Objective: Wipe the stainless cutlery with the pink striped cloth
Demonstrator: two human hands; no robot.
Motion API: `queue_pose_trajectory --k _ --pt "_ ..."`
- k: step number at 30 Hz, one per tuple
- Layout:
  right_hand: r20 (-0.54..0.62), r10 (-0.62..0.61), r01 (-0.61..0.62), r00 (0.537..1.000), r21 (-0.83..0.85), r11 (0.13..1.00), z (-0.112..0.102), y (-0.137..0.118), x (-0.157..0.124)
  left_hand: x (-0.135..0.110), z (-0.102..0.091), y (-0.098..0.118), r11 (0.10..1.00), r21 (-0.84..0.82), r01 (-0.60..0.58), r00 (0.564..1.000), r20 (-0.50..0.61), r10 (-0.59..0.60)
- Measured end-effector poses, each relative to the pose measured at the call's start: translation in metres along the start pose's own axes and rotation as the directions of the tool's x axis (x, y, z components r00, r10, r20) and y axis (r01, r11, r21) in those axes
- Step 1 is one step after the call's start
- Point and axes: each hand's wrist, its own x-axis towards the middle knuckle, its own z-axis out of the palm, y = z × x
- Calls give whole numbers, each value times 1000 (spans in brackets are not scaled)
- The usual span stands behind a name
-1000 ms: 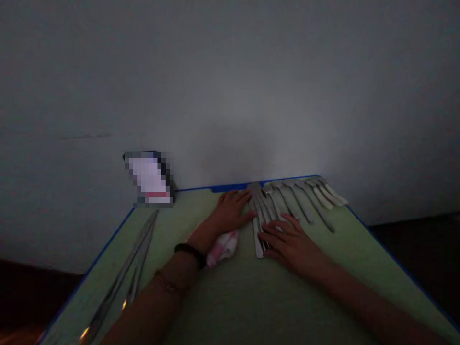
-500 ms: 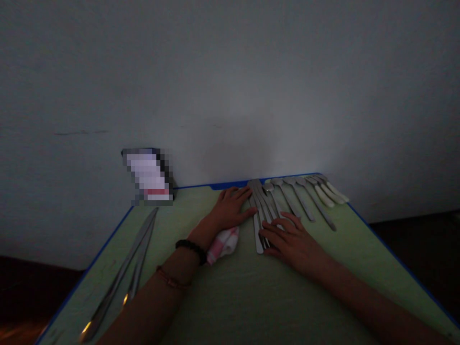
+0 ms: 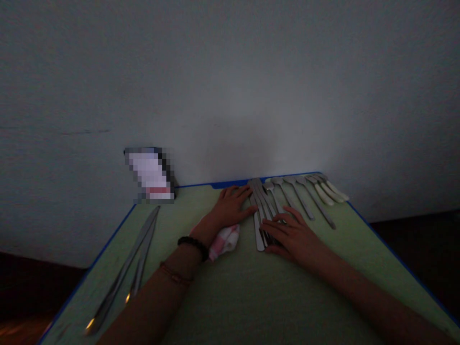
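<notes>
A bunch of metal cutlery handles (image 3: 259,211) lies close together near the far edge of a green table (image 3: 237,297). My left hand (image 3: 232,206) lies flat beside the bunch on its left, fingers stretched out and touching the handles. My right hand (image 3: 292,235) rests flat on the near ends of the same handles, fingers spread. A crumpled white and pink cloth (image 3: 224,241) lies under my left wrist, which wears a dark bead bracelet.
A row of spoons (image 3: 305,199) fans out to the right along the back edge, some with pale handles. Two long knives (image 3: 125,273) lie at the left edge. A blurred-out object (image 3: 151,175) leans on the grey wall. Blue trim edges the table.
Both hands stay on the cutlery bunch. My right hand has slid slightly up along the handles; the view has shifted a little.
</notes>
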Motion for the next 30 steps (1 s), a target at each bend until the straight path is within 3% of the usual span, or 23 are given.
queue_pose_trajectory --k 8,12,17,30 --pt "-37 -44 41 998 -82 996 4 -3 -3 -1 -2 1 1000 0 -7 1000 -4 7" --pt "-15 2 -2 1000 -10 1000 -4 -1 -3 -1 -2 2 1000 -1 -1 1000 -4 1" --pt "15 -23 22 1000 73 997 -8 0 -2 -1 -2 2 1000 -3 9 1000 1 -9" --pt "-48 -22 21 999 -13 1000 2 -2 -3 0 1 1 1000 -7 20 1000 -15 -20"
